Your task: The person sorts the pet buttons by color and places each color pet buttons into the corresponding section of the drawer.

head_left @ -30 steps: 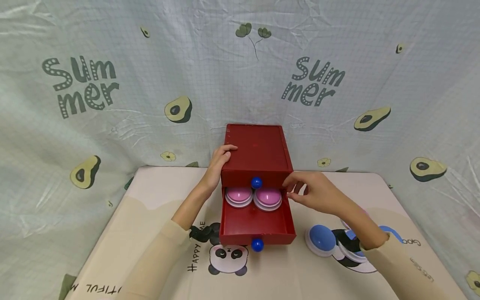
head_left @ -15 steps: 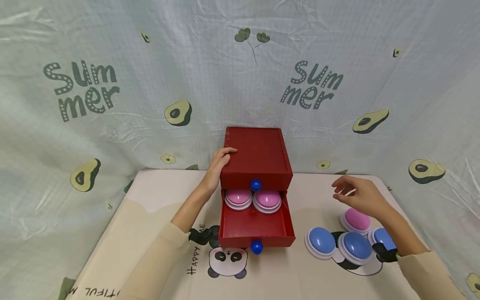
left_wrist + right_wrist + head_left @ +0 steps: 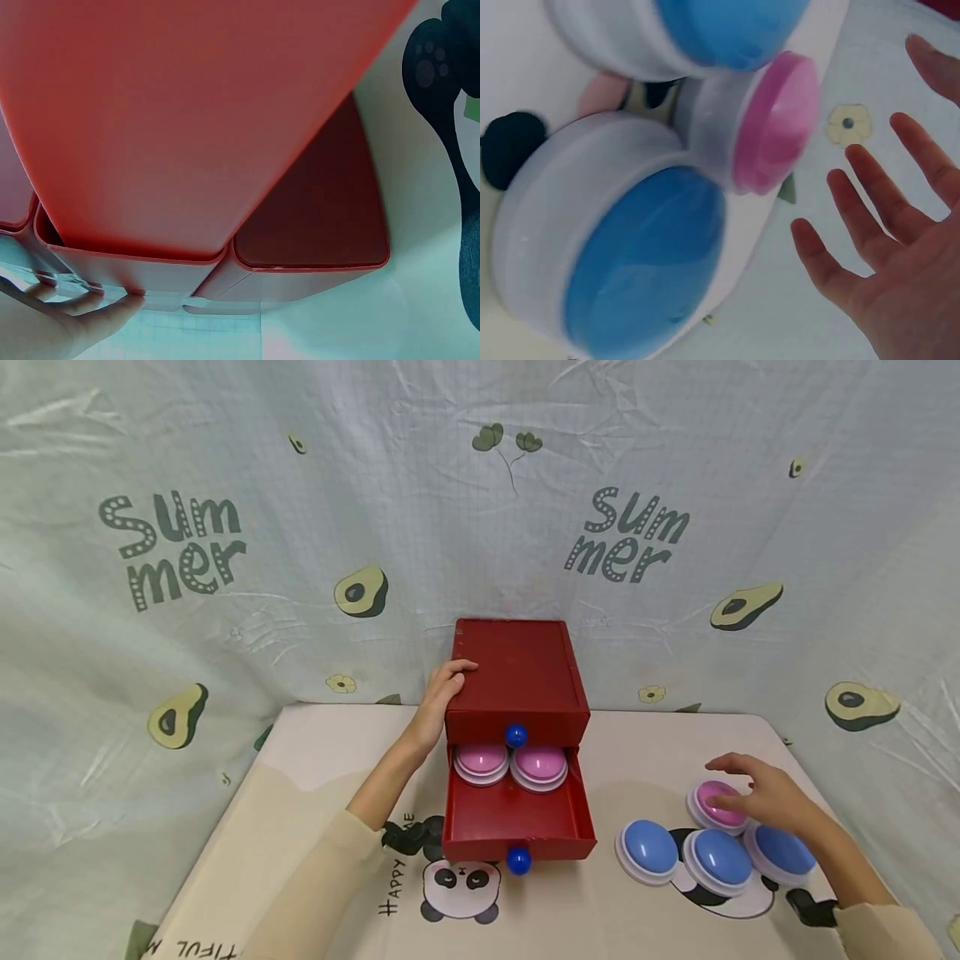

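Observation:
A red two-drawer box (image 3: 517, 664) stands at the back middle of the table, its lower drawer (image 3: 517, 818) pulled out. Two pink-topped push buttons (image 3: 481, 760) with white bases sit side by side at the drawer's back. My left hand (image 3: 437, 697) rests against the box's upper left edge; in the left wrist view its fingers (image 3: 112, 315) touch the red wall. Spread fingers mark my right hand (image 3: 772, 793), over a pink push button (image 3: 712, 810) on the table at the right. The right wrist view shows those fingers (image 3: 870, 232) apart from the pink button (image 3: 780, 124).
Three blue push buttons, the left one (image 3: 649, 850), the middle one (image 3: 722, 858) and the right one (image 3: 782, 852), lie close to the pink one. A printed curtain (image 3: 420, 510) hangs behind the table (image 3: 315, 827). Blue ball knobs (image 3: 518, 861) stick out from both drawer fronts.
My right hand has moved away from the drawer's right side, across to the right and down over the pink button. My left hand stays on the box.

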The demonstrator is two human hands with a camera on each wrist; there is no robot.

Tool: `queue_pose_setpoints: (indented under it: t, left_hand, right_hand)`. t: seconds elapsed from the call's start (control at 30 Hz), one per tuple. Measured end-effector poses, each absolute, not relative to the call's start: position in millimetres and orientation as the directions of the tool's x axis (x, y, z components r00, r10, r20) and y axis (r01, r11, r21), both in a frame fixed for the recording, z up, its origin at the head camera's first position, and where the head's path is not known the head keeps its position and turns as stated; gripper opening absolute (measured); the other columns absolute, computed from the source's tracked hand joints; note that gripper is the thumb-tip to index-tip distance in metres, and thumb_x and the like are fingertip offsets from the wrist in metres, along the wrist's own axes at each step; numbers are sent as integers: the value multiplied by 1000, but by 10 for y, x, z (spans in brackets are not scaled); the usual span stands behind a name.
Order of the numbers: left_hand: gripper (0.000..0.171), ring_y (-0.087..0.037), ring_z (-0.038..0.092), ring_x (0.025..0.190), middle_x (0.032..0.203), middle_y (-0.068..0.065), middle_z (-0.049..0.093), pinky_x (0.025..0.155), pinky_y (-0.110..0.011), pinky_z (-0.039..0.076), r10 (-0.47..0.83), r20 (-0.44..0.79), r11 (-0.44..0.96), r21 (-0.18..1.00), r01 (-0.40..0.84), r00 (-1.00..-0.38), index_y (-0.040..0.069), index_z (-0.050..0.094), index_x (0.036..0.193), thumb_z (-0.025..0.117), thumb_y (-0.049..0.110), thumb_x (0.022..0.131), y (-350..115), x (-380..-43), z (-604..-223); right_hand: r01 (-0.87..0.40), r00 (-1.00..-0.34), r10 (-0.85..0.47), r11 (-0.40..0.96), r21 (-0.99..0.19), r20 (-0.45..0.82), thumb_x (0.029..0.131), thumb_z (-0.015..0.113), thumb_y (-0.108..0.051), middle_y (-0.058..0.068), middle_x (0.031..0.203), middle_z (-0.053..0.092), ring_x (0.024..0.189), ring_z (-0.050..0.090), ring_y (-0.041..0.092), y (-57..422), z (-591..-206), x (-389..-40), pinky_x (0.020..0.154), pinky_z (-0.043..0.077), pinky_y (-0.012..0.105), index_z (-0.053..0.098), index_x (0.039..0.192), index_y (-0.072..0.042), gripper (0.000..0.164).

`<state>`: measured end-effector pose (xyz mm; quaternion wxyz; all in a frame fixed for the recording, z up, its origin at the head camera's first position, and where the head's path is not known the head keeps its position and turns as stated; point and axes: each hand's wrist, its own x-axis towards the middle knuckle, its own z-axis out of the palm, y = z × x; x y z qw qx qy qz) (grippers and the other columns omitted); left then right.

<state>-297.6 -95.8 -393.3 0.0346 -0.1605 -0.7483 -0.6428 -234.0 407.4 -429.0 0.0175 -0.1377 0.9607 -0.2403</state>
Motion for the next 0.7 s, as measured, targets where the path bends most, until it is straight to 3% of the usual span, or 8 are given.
queue_pose_setpoints:
  t: [0.33,0.7]
  left_hand:
    - [43,-29,27,147,159,-10,32,121,-55,20,194,257,126,951,283,-947,15,53,142,34,33,107,-938,-2969,-3934]
    - [43,-29,27,146,158,-11,31,118,-53,23,196,261,109,952,286,-945,14,52,142,33,32,107,-939,-2963,-3921]
  right_hand:
    - [-210,-961,-270,840,-500,-50,80,84,-21,27,125,65,113,60,49,4219,-4439,-2285,84,57,61,64,126,-1,54]
    - [-251,-959,-283,866,-433,-10,75,89,-13,27,121,66,108,62,46,4161,-4509,-2308,85,56,62,66,123,-1,55]
